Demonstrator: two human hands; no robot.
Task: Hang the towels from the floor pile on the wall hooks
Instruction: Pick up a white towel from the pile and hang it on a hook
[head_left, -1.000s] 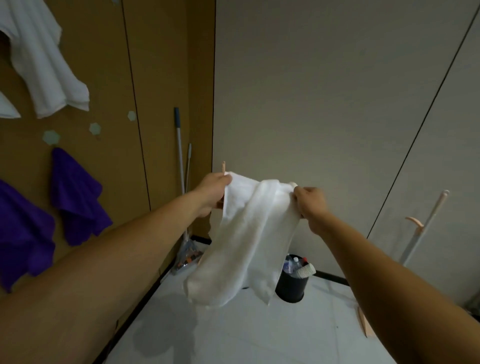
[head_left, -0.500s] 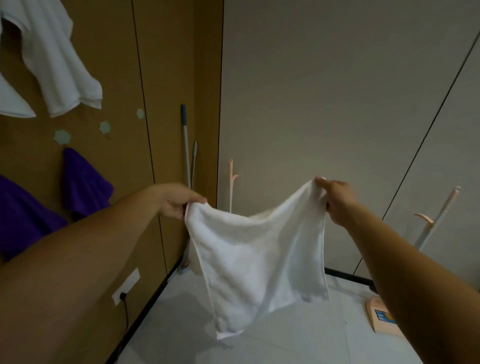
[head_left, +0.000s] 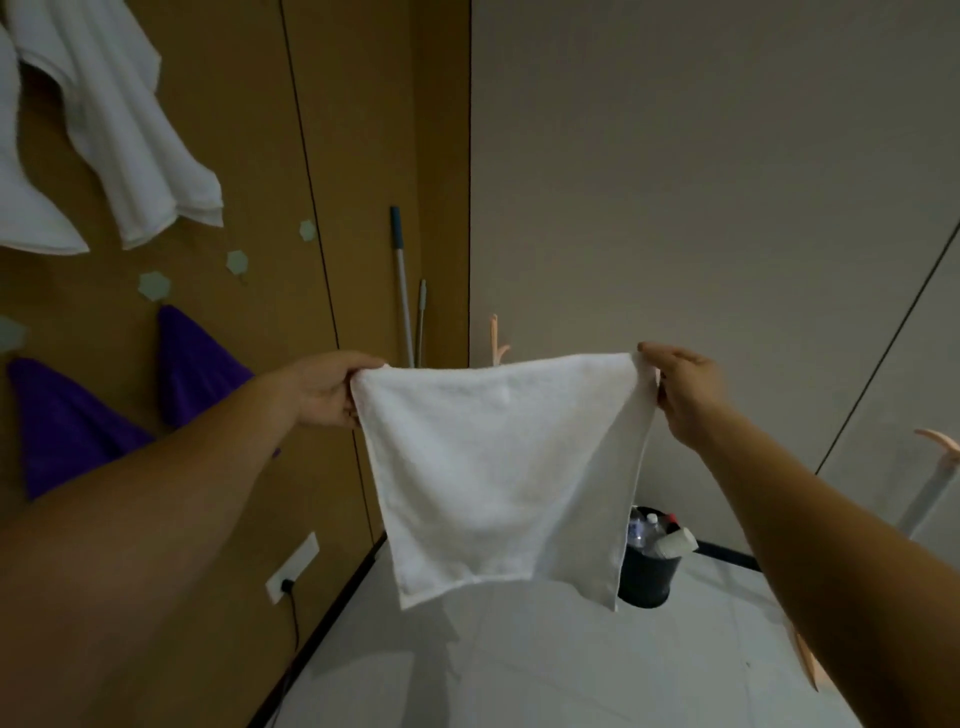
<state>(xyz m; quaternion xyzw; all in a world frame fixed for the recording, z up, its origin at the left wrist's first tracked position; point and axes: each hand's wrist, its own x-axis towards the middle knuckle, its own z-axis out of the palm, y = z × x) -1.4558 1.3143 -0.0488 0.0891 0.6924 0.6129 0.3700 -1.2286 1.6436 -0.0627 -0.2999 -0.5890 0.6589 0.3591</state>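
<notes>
Both bare arms are stretched out in front, one from each lower corner of the view, and they are held a little bent. The left hand (head_left: 324, 389) is raised to about chest height, and the top left corner of the white towel (head_left: 493, 467) is pinched between its thumb and curled fingers. The right hand (head_left: 685, 395) is held at the same height, well apart from the left one, and the top right corner is pinched by its thumb and fingertips. The towel is spread wide between the two hands, up in the air above the pale floor (head_left: 519, 670). Its top edge is pulled nearly straight, its right side is folded back a little, and its bottom edge is left hanging free. Past the towel, a black bucket (head_left: 649, 582) with bottles in it is seen on the floor, partly hidden by the towel's lower right corner. Low on the brown wall at the left, a wall socket (head_left: 292, 566) with a plug in it is seen. Higher up, two purple towels (head_left: 197, 374) are hung, and small pale hooks (head_left: 154, 285) are stuck just above them. Two hung white towels (head_left: 130, 130) are seen at the top left. In the far corner, a long mop handle (head_left: 402, 286) is leaned against the wall.
</notes>
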